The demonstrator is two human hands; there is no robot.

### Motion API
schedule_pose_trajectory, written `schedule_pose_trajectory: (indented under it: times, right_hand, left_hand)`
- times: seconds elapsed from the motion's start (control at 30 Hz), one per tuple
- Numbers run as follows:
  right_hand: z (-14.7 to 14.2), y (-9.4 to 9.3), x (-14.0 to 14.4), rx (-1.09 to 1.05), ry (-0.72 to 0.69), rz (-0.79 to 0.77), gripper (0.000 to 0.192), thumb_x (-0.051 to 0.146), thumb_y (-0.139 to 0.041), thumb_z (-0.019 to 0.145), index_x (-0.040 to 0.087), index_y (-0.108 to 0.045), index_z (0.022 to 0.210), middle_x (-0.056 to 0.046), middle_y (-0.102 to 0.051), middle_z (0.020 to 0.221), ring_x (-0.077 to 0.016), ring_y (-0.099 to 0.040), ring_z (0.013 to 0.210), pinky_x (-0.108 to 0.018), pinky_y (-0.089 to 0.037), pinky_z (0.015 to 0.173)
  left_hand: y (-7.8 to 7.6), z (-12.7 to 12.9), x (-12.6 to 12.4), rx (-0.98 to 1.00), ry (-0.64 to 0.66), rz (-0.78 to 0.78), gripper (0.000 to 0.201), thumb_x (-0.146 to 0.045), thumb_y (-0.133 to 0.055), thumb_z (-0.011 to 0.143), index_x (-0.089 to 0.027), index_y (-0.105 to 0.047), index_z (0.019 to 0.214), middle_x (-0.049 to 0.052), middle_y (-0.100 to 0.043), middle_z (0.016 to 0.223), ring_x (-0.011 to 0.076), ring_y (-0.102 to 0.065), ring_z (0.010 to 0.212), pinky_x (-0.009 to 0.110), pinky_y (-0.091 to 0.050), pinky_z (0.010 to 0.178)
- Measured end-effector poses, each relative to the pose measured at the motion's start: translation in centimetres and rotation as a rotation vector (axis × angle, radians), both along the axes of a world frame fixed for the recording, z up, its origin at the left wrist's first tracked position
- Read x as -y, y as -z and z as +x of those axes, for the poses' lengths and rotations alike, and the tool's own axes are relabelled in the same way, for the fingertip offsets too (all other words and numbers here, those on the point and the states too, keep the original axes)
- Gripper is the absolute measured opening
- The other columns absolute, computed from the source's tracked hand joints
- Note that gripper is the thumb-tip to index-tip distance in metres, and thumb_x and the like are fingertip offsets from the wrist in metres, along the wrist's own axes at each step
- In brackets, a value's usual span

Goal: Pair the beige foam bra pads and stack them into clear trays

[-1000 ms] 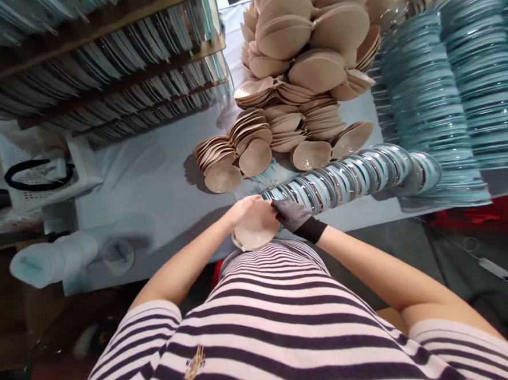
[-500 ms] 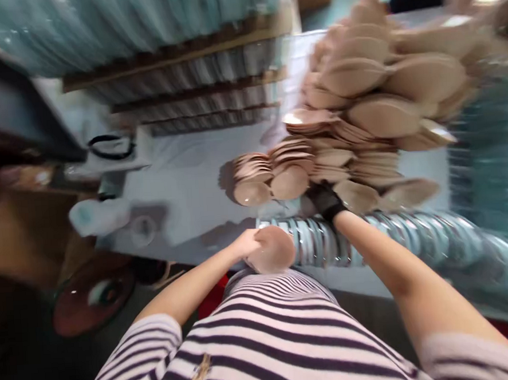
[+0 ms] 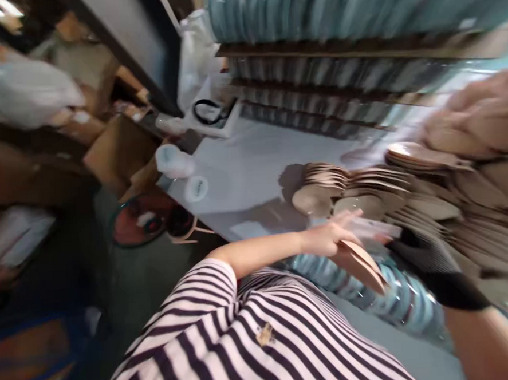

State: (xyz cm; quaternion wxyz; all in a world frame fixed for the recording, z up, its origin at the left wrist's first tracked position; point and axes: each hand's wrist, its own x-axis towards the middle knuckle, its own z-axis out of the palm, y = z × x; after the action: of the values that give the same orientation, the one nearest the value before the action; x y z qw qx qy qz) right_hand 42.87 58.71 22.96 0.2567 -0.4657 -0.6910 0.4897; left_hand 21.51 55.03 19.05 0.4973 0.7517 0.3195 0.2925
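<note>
The fingers of the left hand point(image 3: 328, 237), right of centre in the frame, are clamped on a beige shell-shaped piece point(image 3: 362, 268), which hangs tilted, its rims edge-on, clear of the table. The right hand point(image 3: 421, 254), in a dark glove that leaves the fingertips bare, is at the other end of a pale strip point(image 3: 374, 227) that reaches across to the left hand; blur hides whether those fingers pinch it or merely touch it, so I cannot tell. The held piece looks to be midway through its handling, since it is off the table and apart from any stack. Just beneath it, a row of clear, teal-tinted packs point(image 3: 409, 304) runs toward the lower right, lined up in order; that part seems settled, though their contents are too blurred to make out. Just beyond the hands, nested stacks of beige shells point(image 3: 324, 174) stand on the table point(image 3: 252, 158), and a larger heap of shells point(image 3: 487, 130) fills the right edge, so most of the loose pieces appear to be left. Farther out, teal packs point(image 3: 337, 10) stand in tight ranks on the rack point(image 3: 340, 47) at the upper right, apparently already put in order.
</note>
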Motion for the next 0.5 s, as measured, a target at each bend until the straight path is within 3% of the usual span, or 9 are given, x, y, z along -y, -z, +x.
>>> schedule_pose_trajectory:
  times: [0.07,0.13,0.23,0.33,0.5]
  right_hand:
    - [0.7,-2.2,3.4,-0.020,0.175,-0.060,0.033,0.054,-0.076,0.079,0.027,-0.073,0.099,-0.012,-0.074,0.102,-0.0279,-0.069,0.094,-0.047,-0.056,0.089]
    - [-0.4,-3.6,5.7,-0.121,0.333,-0.120,0.040,0.056,-0.074,0.075,0.023,-0.071,0.098,-0.011,-0.075,0.099,-0.0297,-0.069,0.096,-0.047,-0.056,0.088]
    - [-2.1,-4.0,7.4,-0.286,0.495,-0.191,0.045,0.059,-0.065,0.077,0.021,-0.066,0.101,-0.009,-0.075,0.095,-0.0276,-0.070,0.092,-0.040,-0.057,0.079]
    - [-2.0,-2.8,9.4,-0.372,0.586,-0.367,0.034,0.049,-0.065,0.076,0.019,-0.063,0.091,-0.007,-0.072,0.083,-0.0244,-0.069,0.081,-0.034,-0.056,0.072]
    - [-0.9,1.2,12.8,-0.703,0.768,-0.687,0.011,0.028,-0.061,0.079,0.018,-0.059,0.083,-0.004,-0.068,0.072,-0.0196,-0.066,0.070,-0.032,-0.057,0.073]
  left_hand:
    - [-1.6,-0.6,0.6,0.042,-0.016,0.048,0.040,-0.010,-0.060,0.077,-0.018,-0.079,0.111,0.012,-0.044,0.158,0.0321,-0.031,0.152,0.045,-0.022,0.126]
    - [-2.4,-1.3,0.9,0.156,-0.001,0.041,0.035,-0.020,-0.061,0.083,-0.018,-0.077,0.114,0.014,-0.052,0.150,0.0322,-0.040,0.146,0.043,-0.034,0.120]
    - [-2.6,-1.6,1.2,0.232,0.090,0.000,0.034,-0.033,-0.060,0.086,-0.017,-0.076,0.112,0.015,-0.068,0.125,0.0311,-0.063,0.119,0.042,-0.048,0.105]
    - [-2.4,-1.3,2.2,0.206,0.144,0.048,0.034,-0.031,-0.056,0.089,-0.015,-0.074,0.113,0.015,-0.072,0.114,0.0279,-0.067,0.105,0.039,-0.051,0.096]
    - [-0.9,0.1,3.9,-0.031,0.282,0.288,0.033,-0.015,-0.055,0.085,-0.018,-0.075,0.111,0.011,-0.073,0.106,0.0233,-0.067,0.094,0.035,-0.052,0.084]
